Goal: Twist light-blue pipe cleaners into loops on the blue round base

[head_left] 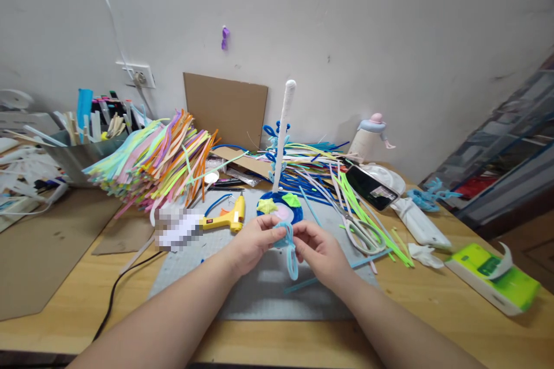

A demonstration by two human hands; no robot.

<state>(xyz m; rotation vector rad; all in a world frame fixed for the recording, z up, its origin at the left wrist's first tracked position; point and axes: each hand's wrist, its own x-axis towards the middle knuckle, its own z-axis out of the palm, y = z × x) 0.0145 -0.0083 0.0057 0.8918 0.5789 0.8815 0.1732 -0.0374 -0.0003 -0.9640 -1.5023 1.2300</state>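
Between my two hands is a light blue pipe cleaner (292,265) bent into loops, one long loop hanging down. My left hand (262,242) pinches it from the left, fingers closed. From the right, my right hand (318,251) grips the same piece with thumb and fingertips. Just behind my hands stands a craft piece with a dark blue round base (298,213), yellow and green star shapes, and a white wrapped stick (284,132) rising from it. Blue looped pipe cleaners (272,141) stand by the stick. A loose light blue pipe cleaner (300,285) lies below my right hand.
A grey cutting mat (259,305) covers the table's middle. Left are a yellow glue gun (236,216) with a cord and a big bundle of pipe cleaners (151,161). Right are scissors (363,233), a phone (372,186) and a green tissue pack (493,277). Cardboard (225,106) leans on the wall.
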